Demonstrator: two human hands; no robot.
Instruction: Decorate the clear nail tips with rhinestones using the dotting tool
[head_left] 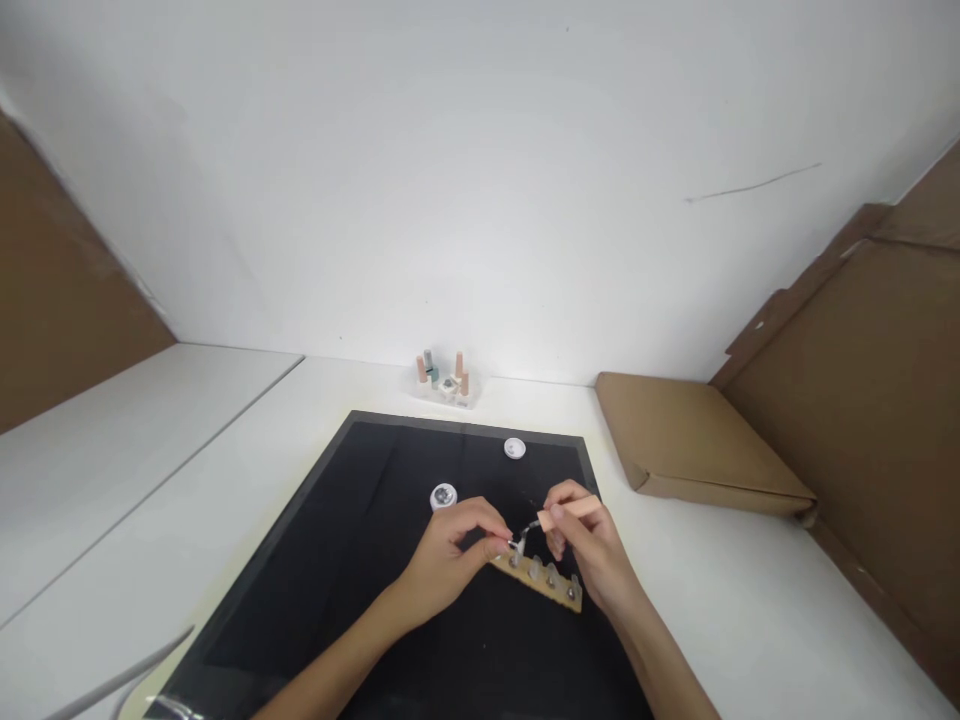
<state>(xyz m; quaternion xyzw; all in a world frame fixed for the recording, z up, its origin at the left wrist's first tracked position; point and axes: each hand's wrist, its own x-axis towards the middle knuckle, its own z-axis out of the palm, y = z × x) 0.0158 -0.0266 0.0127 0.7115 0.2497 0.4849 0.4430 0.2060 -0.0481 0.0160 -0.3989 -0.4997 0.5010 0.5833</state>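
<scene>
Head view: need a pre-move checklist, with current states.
1. Brush held in right hand: ok.
2. Small piece pinched in left hand: ok; its exact shape is too small to make out.
3. Brush touching small piece: cannot tell; the tip is close to it.
4. Clear tips on strip: ok, in a row.
5. Jar open: ok; its lid lies apart on the mat.
6. Jar capped: not ok.
</scene>
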